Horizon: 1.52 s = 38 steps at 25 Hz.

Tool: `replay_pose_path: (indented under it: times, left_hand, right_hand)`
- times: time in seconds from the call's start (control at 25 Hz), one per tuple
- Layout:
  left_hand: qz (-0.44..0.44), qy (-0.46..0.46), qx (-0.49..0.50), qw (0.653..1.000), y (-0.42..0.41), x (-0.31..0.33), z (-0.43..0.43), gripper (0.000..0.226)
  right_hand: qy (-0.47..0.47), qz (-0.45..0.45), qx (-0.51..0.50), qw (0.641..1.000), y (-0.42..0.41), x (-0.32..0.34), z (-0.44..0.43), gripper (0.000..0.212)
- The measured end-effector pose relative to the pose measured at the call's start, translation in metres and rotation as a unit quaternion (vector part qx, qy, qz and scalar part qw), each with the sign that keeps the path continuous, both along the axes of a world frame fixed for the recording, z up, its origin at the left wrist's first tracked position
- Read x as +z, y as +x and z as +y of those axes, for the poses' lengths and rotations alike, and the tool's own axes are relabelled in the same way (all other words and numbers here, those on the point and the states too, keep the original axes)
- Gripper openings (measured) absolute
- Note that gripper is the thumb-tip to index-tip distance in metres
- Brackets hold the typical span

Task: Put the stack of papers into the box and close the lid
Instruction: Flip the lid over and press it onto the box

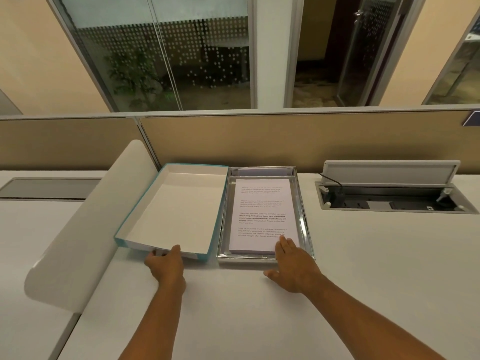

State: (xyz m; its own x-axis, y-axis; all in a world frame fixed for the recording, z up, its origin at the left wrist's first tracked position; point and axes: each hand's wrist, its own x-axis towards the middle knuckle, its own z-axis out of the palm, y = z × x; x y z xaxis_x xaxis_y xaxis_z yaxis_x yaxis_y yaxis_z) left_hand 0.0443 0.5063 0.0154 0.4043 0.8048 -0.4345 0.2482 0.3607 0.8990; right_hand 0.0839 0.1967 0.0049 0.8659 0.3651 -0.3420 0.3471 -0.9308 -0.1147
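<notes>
Papers: white printed stack (263, 216) laid inside silver rectangular box (304, 216), flattened by right hand (292, 266), grip wide.
Lid: teal-edged white cardboard lid (171, 211), left of box, near edge pinched by left hand (165, 263) for lifting.

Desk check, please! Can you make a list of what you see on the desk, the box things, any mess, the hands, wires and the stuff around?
Surface: white desk, flat.
Job's things: stack of papers lies inside the silver box; teal lid lies upside down beside it, touching, not on.
Clutter: nothing seen.
Hands: left hand grips the lid's near edge; right hand rests flat on the papers' near corner and box rim.
Cables: black cable runs into the open socket hatch.
Surroundings: tan partition, curved white divider, glass wall behind.
</notes>
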Motion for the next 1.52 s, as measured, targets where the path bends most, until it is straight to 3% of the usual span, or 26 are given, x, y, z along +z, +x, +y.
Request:
replay_pose_path:
  times: [0.16,0.48,0.8,1.04,1.24,1.32,1.4,1.48,1.52]
  left_hand:
    - [-0.059,-0.034,-0.044,0.997,0.003,0.003,0.0,0.066]
    - [-0.145,0.054,-0.125,0.98,0.011,0.03,-0.024,0.092]
    - [-0.095,0.268,-0.229,0.931,0.016,0.04,-0.067,0.084]
    - [-0.101,0.324,-0.262,0.903,0.005,0.043,-0.083,0.079]
    - [-0.08,0.398,-0.341,0.848,0.0,0.039,-0.096,0.074]
    - [-0.055,0.443,-0.361,0.819,0.001,0.037,-0.102,0.075]
    - [-0.049,0.486,-0.375,0.788,0.001,0.036,-0.109,0.078]
    - [-0.043,0.521,-0.384,0.761,0.002,0.035,-0.115,0.078]
    - [-0.04,0.538,-0.384,0.75,0.001,0.033,-0.118,0.076]
  right_hand:
    - [0.002,0.008,-0.004,1.0,0.001,0.0,0.0,0.101]
    - [0.01,0.017,-0.007,1.0,0.003,-0.001,0.0,0.099]
    - [0.021,0.034,-0.006,0.999,0.007,-0.001,-0.003,0.099]
    - [0.019,0.043,-0.007,0.999,0.008,-0.005,-0.005,0.102]
    - [0.033,0.048,-0.007,0.998,0.009,-0.005,-0.007,0.101]
    - [0.063,0.055,-0.016,0.996,0.007,-0.001,-0.009,0.093]
    - [0.163,0.085,-0.067,0.981,0.008,0.007,-0.012,0.081]
    - [0.312,0.119,-0.167,0.928,0.012,0.019,-0.015,0.068]
    - [0.389,0.12,-0.231,0.884,0.014,0.027,-0.017,0.061]
